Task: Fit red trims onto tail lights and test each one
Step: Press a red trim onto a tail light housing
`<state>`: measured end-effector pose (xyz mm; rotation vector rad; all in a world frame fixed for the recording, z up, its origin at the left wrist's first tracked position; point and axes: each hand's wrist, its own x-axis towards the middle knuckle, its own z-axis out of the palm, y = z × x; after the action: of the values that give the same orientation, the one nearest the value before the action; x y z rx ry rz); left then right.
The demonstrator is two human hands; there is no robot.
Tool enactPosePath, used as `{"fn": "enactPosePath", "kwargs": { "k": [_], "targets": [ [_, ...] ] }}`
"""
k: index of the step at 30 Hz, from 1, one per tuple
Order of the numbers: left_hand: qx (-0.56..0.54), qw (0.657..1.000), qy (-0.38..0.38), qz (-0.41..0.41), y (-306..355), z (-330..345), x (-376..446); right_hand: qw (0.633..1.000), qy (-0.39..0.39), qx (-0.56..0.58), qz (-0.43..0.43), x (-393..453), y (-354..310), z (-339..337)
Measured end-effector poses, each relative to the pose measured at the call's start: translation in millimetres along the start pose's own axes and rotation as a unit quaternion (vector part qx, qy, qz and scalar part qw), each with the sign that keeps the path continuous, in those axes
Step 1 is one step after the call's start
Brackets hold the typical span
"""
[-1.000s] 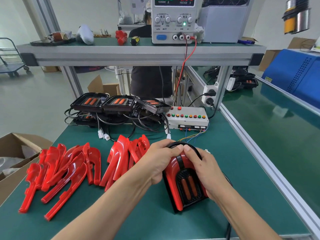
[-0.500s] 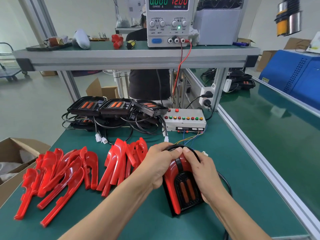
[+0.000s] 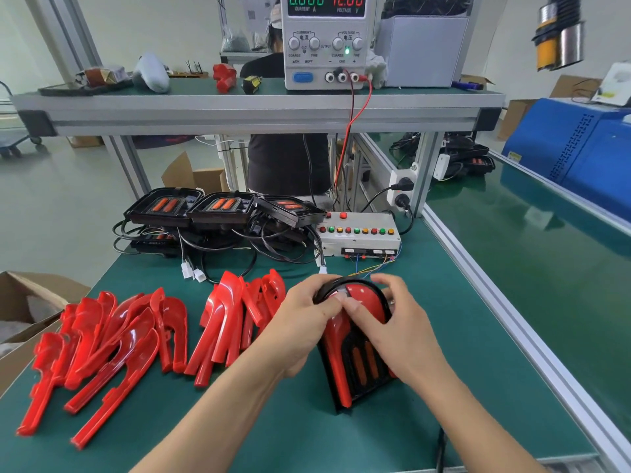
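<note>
In the lower centre of the frame, both of my hands work on one tail light (image 3: 362,363), a black housing lying flat on the green bench (image 3: 478,370) with two orange lenses showing in its middle. A glossy red trim (image 3: 367,298) arches over its far end and runs down its left edge.

My left hand (image 3: 304,322) is curled round the left side of the tail light, thumb pressing on the trim's crown. My right hand (image 3: 392,322) grasps the right side, its thumb meeting the left thumb at the top of the arch while the fingers wrap the outer rim.

To the left, spread across the bench, lies a heap of loose trims (image 3: 112,343), with a smaller cluster (image 3: 235,319) just beside my left hand. In the upper middle sit three bare tail lights (image 3: 218,208) with tangled cables, a button box (image 3: 358,233) to their right, and above them a power supply (image 3: 324,39) on the shelf.

I judge the trim light, stiff and slick, a thin moulding likely to crack if bent. Best held by the housing's edges, pressing evenly along the arch.
</note>
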<state>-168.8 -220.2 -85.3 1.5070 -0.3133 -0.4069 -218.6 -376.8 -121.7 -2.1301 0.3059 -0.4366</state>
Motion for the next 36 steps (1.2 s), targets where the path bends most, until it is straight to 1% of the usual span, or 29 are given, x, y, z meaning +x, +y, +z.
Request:
{"fn": "enactPosePath", "kwargs": {
  "k": [1,3,5,7,11,18,23,26,28,29,30,32,33,34,36],
  "targets": [
    [-0.011,1.0,0.002,-0.006,0,0,1,0.999,0.019,-0.018,-0.037,-2,3,2],
    [-0.031,0.999,0.005,-0.014,-1,0,4,0.994,0.03,-0.029,-0.106,-4,11,3],
    [-0.045,0.999,0.016,-0.019,-2,-1,5,0.986,0.015,-0.025,-0.161,-4,21,3],
    [-0.053,0.998,0.026,-0.02,-3,-2,5,0.981,-0.001,-0.022,-0.194,-5,29,4],
    [-0.052,0.998,0.019,-0.022,-4,-3,6,0.973,0.012,-0.048,-0.224,-4,33,9],
    [-0.055,0.998,0.019,-0.021,-5,-5,7,0.972,0.016,-0.006,-0.233,-2,36,13],
    [-0.064,0.998,0.019,-0.014,-8,-6,7,0.968,0.002,-0.027,-0.25,2,36,11],
    [-0.056,0.996,0.07,-0.009,-9,-1,10,0.963,0.001,-0.031,-0.268,3,33,9],
    [-0.042,0.994,0.098,-0.004,-10,3,13,0.96,-0.003,-0.009,-0.279,2,31,8],
    [-0.039,0.994,0.098,-0.005,-10,4,14,0.961,-0.009,0.009,-0.276,1,32,8],
    [-0.039,0.995,0.095,-0.008,-10,5,15,0.966,-0.016,0.036,-0.256,-1,33,7],
    [-0.044,0.994,0.095,-0.022,-8,5,16,0.981,-0.041,0.097,-0.161,-4,38,5],
    [-0.05,0.993,0.099,-0.03,-8,6,17,0.986,-0.059,0.105,-0.117,-5,41,4],
    [-0.058,0.992,0.102,-0.039,-7,6,17,0.989,-0.069,0.089,-0.095,-6,44,5],
    [-0.072,0.99,0.104,-0.057,-6,8,18,0.994,-0.059,0.04,-0.08,-9,49,6]
  ]
}}
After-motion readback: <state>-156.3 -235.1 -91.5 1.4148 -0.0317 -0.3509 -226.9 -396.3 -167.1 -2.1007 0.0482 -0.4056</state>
